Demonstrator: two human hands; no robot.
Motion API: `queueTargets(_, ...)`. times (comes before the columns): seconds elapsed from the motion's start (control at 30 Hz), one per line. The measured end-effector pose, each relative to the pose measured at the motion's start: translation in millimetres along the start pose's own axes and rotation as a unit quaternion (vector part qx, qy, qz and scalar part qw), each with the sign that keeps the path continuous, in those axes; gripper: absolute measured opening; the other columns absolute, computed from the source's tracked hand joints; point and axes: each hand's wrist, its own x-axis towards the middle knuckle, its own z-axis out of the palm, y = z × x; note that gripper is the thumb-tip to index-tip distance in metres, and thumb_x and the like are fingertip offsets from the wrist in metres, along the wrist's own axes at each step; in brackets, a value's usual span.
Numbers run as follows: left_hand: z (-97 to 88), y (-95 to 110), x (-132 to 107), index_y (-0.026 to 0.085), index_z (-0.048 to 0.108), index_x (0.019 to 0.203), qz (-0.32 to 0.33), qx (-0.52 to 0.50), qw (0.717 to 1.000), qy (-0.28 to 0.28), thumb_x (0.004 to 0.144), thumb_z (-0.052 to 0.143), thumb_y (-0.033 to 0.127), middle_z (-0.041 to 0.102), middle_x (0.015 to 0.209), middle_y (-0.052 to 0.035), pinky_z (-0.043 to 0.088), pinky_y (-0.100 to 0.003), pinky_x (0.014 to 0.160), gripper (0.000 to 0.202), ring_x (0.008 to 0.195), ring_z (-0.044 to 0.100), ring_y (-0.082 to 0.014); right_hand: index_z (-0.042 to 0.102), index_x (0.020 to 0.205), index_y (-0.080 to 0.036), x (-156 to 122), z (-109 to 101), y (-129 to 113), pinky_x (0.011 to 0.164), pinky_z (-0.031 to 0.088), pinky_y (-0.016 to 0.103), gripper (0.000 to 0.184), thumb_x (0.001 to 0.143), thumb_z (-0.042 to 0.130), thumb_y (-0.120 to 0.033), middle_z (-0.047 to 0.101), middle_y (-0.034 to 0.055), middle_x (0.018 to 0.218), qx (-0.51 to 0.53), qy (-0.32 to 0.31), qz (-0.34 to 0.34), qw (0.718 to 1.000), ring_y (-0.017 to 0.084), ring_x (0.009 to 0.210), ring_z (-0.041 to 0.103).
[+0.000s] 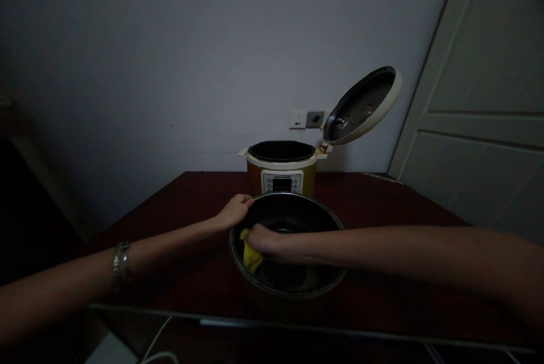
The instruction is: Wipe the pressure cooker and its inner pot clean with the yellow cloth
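Note:
A dark round inner pot (293, 290) with a pale rim stands on the dark red table. My left hand (234, 211) grips its rim at the upper left, fingers closed over the edge. Inside the pot, my right hand (264, 240) is closed on a yellow cloth (252, 258), which lies against the left inner wall. Directly behind the pot sits an electric pressure cooker (255, 174), orange-brown with a white rim and a front control panel. Its round lid (361, 104) is raised on a hinge at the right.
The dark red table (170, 205) reaches back to a grey wall holding power sockets (298, 119). A panelled door (480, 126) stands at the right. Below the table's front edge, a white cable (157, 335) and a pale flat object (111, 350) show.

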Motion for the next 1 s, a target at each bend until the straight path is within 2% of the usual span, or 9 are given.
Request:
queueTargets(0.13, -0.2, 0, 2, 0.016, 0.053, 0.066, 0.002, -0.016, 1.0, 0.0, 0.076, 0.04, 0.032, 0.054, 0.063, -0.0006, 0.037, -0.027, 0.059, 0.023, 0.062, 0.048, -0.015, 0.047, 0.082, -0.017, -6, -9, -16, 0.048, 0.039, 0.017, 0.017, 0.083, 0.032, -0.01, 0.051, -0.003, 0.066, 0.108, 0.073, 0.024, 0.991, 0.006, 0.049, 0.047)
queueTargets(0.3, 0.2, 1, 1, 0.015, 0.055, 0.067, -0.005, -0.033, 0.999, -0.005, 0.075, 0.042, 0.033, 0.054, 0.064, -0.0003, 0.035, -0.027, 0.057, 0.023, 0.061, 0.048, -0.0148, 0.054, 0.066, -0.015, -56, -33, -16, 0.048, 0.035, 0.018, 0.006, 0.071, 0.053, -0.015, 0.05, -0.0057, 0.056, 0.129, -0.074, 0.022, 0.989, 0.006, 0.048, 0.045)
queueTargets(0.43, 0.2, -2, 0, 0.015, 0.055, 0.068, -0.007, -0.063, 0.998, -0.02, 0.074, 0.044, 0.036, 0.054, 0.063, 0.0002, 0.036, -0.027, 0.056, 0.025, 0.059, 0.048, -0.0147, 0.063, 0.064, -0.015, -78, -69, 1, 0.058, 0.041, 0.02, 0.011, 0.066, 0.064, -0.025, 0.057, -0.0053, 0.059, -0.104, -0.209, 0.055, 0.971, 0.008, 0.055, 0.052)
queueTargets(0.5, 0.0, -5, 1, 0.015, 0.056, 0.07, -0.002, -0.066, 0.997, -0.026, 0.075, 0.044, 0.038, 0.055, 0.064, -0.0002, 0.036, -0.027, 0.057, 0.027, 0.06, 0.049, -0.015, 0.065, 0.063, -0.015, -76, -86, 12, 0.061, 0.042, 0.022, 0.014, 0.063, 0.069, -0.028, 0.059, -0.0042, 0.059, -0.282, -0.234, 0.064, 0.928, 0.011, 0.058, 0.054)
queueTargets(0.6, -0.1, -8, 3, 0.014, 0.058, 0.074, 0.004, -0.052, 0.998, -0.038, 0.077, 0.043, 0.039, 0.057, 0.069, -0.0019, 0.036, -0.027, 0.057, 0.029, 0.063, 0.051, -0.016, 0.068, 0.067, -0.014, -61, -104, 21, 0.071, 0.043, 0.029, 0.014, 0.06, 0.073, -0.025, 0.065, 0.0028, 0.068, -0.55, -0.125, 0.01, 0.826, 0.018, 0.074, 0.059)
queueTargets(0.7, 0.0, -8, 5, 0.013, 0.059, 0.077, 0.002, -0.045, 0.998, -0.045, 0.078, 0.042, 0.037, 0.058, 0.069, -0.0025, 0.036, -0.026, 0.056, 0.03, 0.062, 0.05, -0.0159, 0.068, 0.076, -0.014, -39, -110, 20, 0.082, 0.038, 0.038, 0.006, 0.071, 0.066, -0.017, 0.066, 0.0098, 0.09, -0.728, -0.009, -0.149, 0.669, 0.025, 0.095, 0.055)
queueTargets(0.83, -0.8, -3, 4, 0.012, 0.059, 0.073, 0.012, -0.014, 0.999, -0.032, 0.077, 0.042, 0.032, 0.055, 0.065, -0.0018, 0.032, -0.025, 0.054, 0.027, 0.058, 0.046, -0.0142, 0.065, 0.086, -0.017, -8, -113, 5, 0.084, 0.034, 0.04, 0.019, 0.088, 0.046, -0.015, 0.06, 0.0068, 0.104, -0.759, -0.007, -0.42, 0.497, 0.023, 0.1, 0.048)
queueTargets(0.9, -1.2, -1, 4, 0.012, 0.059, 0.072, 0.015, -0.003, 1.0, -0.027, 0.077, 0.042, 0.031, 0.055, 0.064, -0.0016, 0.031, -0.025, 0.053, 0.026, 0.058, 0.045, -0.0138, 0.064, 0.09, -0.018, 0, -115, -2, 0.083, 0.034, 0.039, 0.02, 0.089, 0.044, -0.016, 0.06, 0.0056, 0.104, -0.752, -0.012, -0.466, 0.466, 0.021, 0.099, 0.048)
queueTargets(1.0, -1.5, 1, 2, 0.012, 0.06, 0.075, 0.003, -0.029, 0.999, -0.035, 0.078, 0.043, 0.033, 0.056, 0.064, -0.0015, 0.031, -0.025, 0.053, 0.027, 0.058, 0.046, -0.0141, 0.065, 0.084, -0.018, -5, -121, -7, 0.076, 0.037, 0.036, 0.018, 0.086, 0.048, -0.014, 0.061, 0.0063, 0.102, -0.772, -0.004, -0.388, 0.503, 0.022, 0.1, 0.05)
